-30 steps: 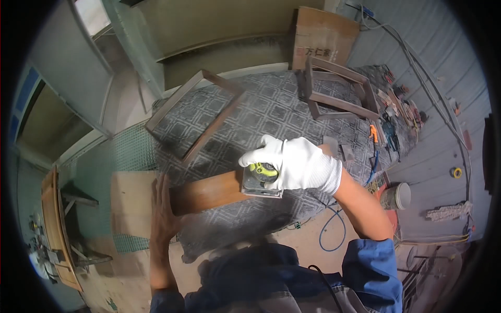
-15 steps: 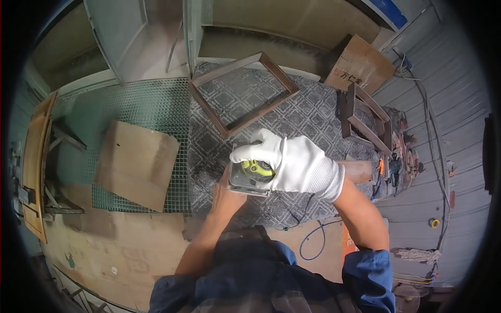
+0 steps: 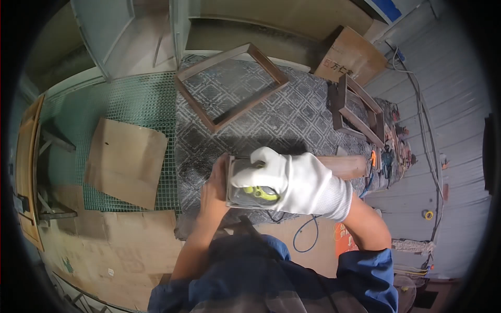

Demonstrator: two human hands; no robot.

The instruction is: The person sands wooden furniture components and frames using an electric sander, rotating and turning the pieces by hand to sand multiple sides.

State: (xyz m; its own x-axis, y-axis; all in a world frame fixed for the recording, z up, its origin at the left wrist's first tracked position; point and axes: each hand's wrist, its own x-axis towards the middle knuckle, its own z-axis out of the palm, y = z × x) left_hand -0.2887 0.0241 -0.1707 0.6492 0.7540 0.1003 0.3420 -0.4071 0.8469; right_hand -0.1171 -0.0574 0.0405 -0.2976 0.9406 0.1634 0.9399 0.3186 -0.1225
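My right hand (image 3: 292,180), in a white knitted glove, grips a handheld sander (image 3: 262,193) from above. The sander has a yellow-green top and a flat rectangular base. Close against its left edge is my bare left hand (image 3: 212,185), its fingers bent; their tips and whatever they hold are hidden by the sander. A flat wooden piece (image 3: 342,166) shows to the right, beyond the glove. All this is over a table covered with grey diamond-patterned cloth (image 3: 297,112).
A rectangular wooden frame (image 3: 209,112) lies farther back on the cloth. Another deeper wooden frame (image 3: 342,101) stands at the right, near tools (image 3: 387,159) and a cardboard box (image 3: 352,55). A brown board (image 3: 125,164) rests on green grating at left. A blue hose (image 3: 315,237) loops near me.
The sander and my right hand have moved slightly down, toward me. My left hand appears farther left. The whole view has shifted a little, so the surroundings sit more to the left.
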